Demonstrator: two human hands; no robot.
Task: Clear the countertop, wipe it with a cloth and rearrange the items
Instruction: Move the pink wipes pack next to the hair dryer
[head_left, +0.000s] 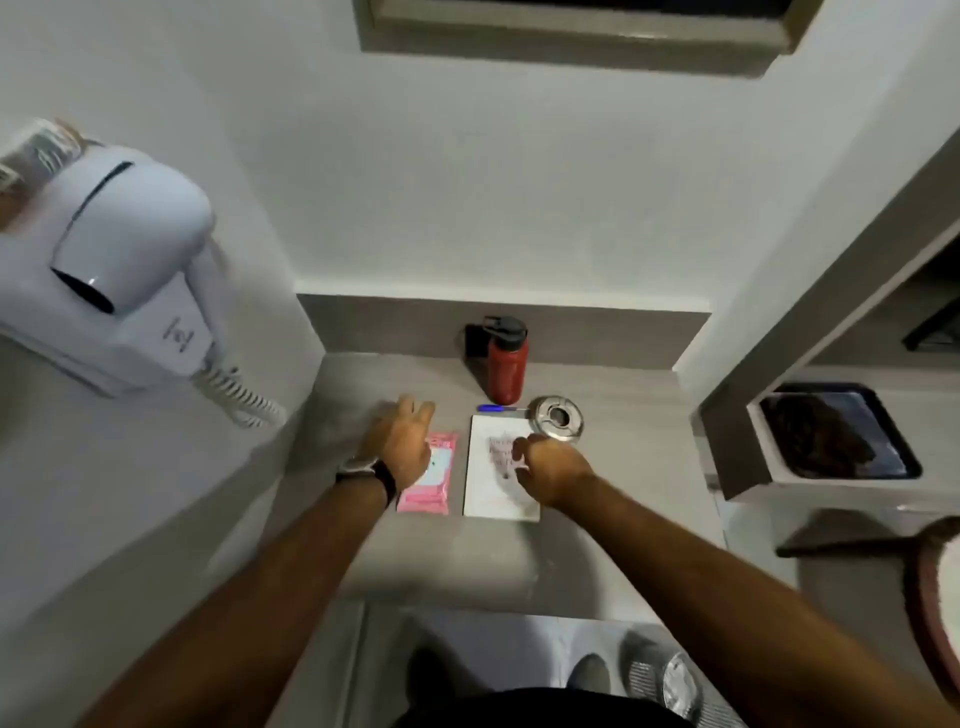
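A small grey countertop (415, 551) carries a pink wipes packet (431, 478), a white notepad (493, 493), a blue pen (501, 408), a round metal ashtray (556, 418) and a red bottle (506, 366) with a black lid at the back. My left hand (400, 441) lies flat with fingers apart, just left of the pink packet and covering its left edge. My right hand (550, 467) hovers over the notepad's right half, its fingers curled down onto the page. Whether it grips the pad is unclear.
A white wall-mounted hair dryer (114, 270) with a coiled cord juts out at the left. A bin with a dark liner (831, 436) stands to the right under a grey ledge. A small black object (474, 338) sits behind the bottle. The counter's front edge is near my body.
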